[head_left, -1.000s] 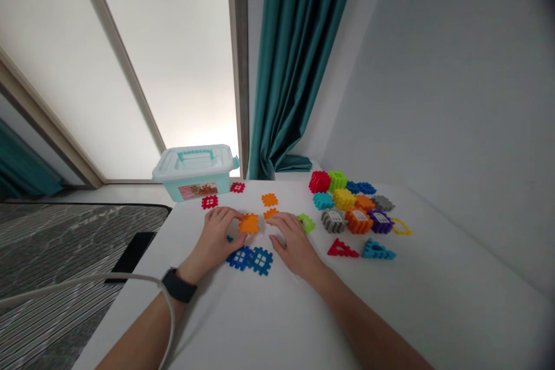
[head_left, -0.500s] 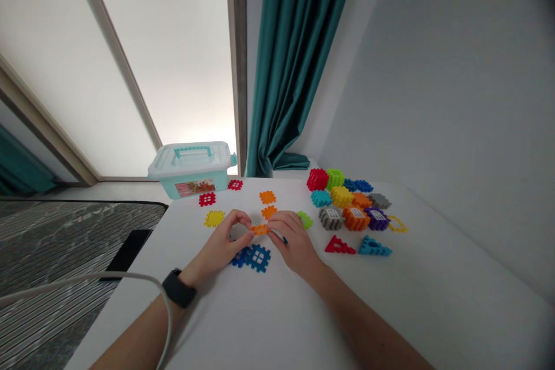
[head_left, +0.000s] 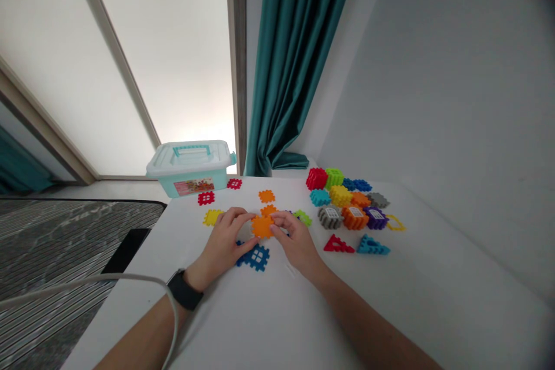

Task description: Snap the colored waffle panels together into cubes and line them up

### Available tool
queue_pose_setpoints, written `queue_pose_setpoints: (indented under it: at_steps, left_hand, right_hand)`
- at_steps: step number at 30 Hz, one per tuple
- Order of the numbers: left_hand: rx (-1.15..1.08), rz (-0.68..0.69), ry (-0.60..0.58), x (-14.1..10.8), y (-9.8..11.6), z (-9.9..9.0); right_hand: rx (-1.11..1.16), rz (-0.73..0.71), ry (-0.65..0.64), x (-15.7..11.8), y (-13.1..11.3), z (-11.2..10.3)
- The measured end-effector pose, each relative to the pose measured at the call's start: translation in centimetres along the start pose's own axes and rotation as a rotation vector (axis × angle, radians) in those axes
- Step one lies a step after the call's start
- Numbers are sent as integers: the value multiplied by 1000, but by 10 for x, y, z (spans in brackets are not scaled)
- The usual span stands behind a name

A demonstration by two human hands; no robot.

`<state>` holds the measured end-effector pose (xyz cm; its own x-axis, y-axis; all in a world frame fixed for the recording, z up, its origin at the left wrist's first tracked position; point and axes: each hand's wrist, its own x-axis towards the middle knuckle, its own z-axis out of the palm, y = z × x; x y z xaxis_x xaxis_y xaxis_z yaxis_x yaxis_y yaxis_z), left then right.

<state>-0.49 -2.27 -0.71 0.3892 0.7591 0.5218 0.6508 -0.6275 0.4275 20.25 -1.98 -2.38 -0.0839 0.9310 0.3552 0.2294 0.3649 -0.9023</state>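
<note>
My left hand (head_left: pixel 228 235) and my right hand (head_left: pixel 293 237) meet over an orange waffle-shaped plastic tile (head_left: pixel 262 226), gripping it from both sides. Just beyond it, a smaller orange tile (head_left: pixel 269 210) touches or nearly touches its far edge. A blue waffle tile (head_left: pixel 255 258) lies under and nearer than my hands, partly hidden by my left hand. A yellow tile (head_left: pixel 212 217) lies beyond my left hand, and a lime green tile (head_left: pixel 302 218) sits beyond my right hand.
Red tiles (head_left: pixel 206 198) and another orange tile (head_left: pixel 266 196) lie further back. A heap of several multicoloured block pieces (head_left: pixel 342 199) stands on the right of the white table (head_left: pixel 260 312). A lidded mint plastic box (head_left: pixel 189 167) stands at the far edge. A cable (head_left: pixel 108 278) crosses my left forearm.
The orange tile has gone from edge-on between my fingers to lying flatter, showing its face. My hands have moved closer around it, and the view has shifted slightly.
</note>
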Motion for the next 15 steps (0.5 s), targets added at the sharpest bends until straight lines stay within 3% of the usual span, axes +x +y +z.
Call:
queue_pose_setpoints:
  at_steps: [4,8,15]
  left_hand:
    - [53,30,13,0,-4,-1]
    - [66,30,18,0,-4,-1]
    - [28,0,41,1,-6,-3]
  right_hand:
    - [77,40,-31,0,-1,0]
    - [18,22,-36,0,-2,-1]
    - [-295,-290,-69,-4,-11,-7]
